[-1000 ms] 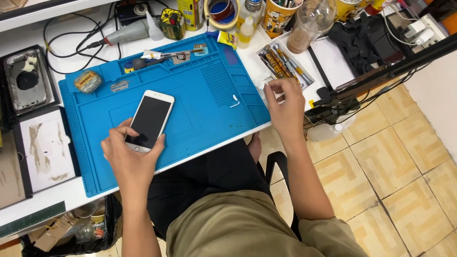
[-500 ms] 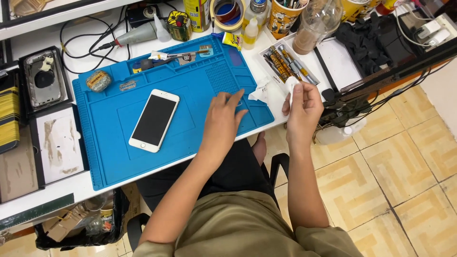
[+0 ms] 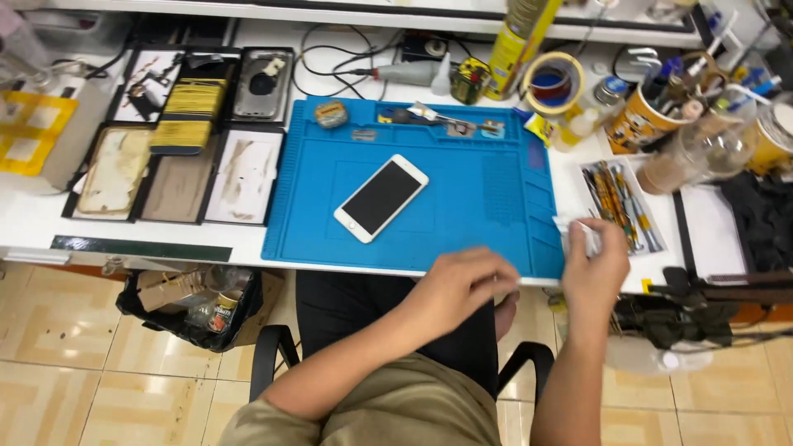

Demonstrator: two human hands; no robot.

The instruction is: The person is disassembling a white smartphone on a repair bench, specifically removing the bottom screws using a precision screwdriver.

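While my right hand (image 3: 596, 263) pinched a small white wipe (image 3: 576, 234) at the right edge of the blue mat (image 3: 462, 206), it felt to me soft, limp and nearly weightless, best held by a bunched corner. My left hand (image 3: 462, 285) hovered half-curled at the mat's lower edge, its grip holding nothing I could see. A white phone (image 3: 381, 198) lay face-up mid-mat on the counter (image 3: 33, 223), likely slick and fragile, best taken by its long edges.

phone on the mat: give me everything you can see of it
The phone is a slim white slab with rounded corners and a dark, unlit screen. It lies flat, screen up, turned diagonally on the blue mat, left of the mat's middle. White borders show at both short ends. No crack or gap is visible. Only the mat touches it; the left hand and right hand are apart from it, near the mat's front edge.
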